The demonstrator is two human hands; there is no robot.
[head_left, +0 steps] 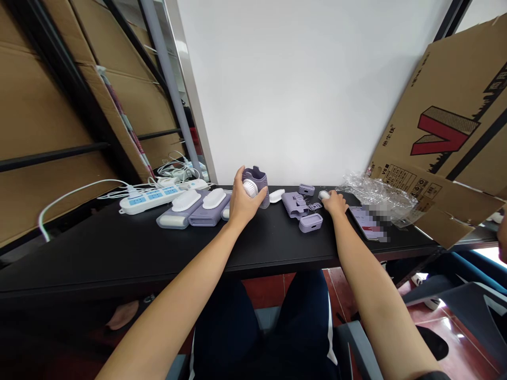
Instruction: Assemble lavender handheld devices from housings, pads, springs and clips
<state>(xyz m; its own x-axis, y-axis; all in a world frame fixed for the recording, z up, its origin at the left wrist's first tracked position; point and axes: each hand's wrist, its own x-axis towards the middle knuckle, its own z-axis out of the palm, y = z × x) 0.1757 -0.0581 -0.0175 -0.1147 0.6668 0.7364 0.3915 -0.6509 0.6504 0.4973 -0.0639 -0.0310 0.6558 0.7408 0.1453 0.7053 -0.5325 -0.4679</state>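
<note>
Held upright over the table, a purple plastic housing (260, 177) with an open, notched top is in the grip of my left hand (241, 203). A round white ribbed part (250, 188) shows at its side under my fingers. My right hand (336, 202) has its fingers closed around a small white rounded piece (324, 195) at the table surface. Between my hands lie a purple shell (293, 203), a purple frame-like cap (310, 222), a smaller purple cap (306, 189), small purple clips (315, 206) and a white oval piece (276, 196).
Two purple devices with white oval tops (214, 199) (186, 201) stand left on the black table (269, 243). Behind them is a white power strip (154, 198) with cables. A phone (366, 221), clear plastic wrap (380, 195) and a cardboard box (447, 126) are at right.
</note>
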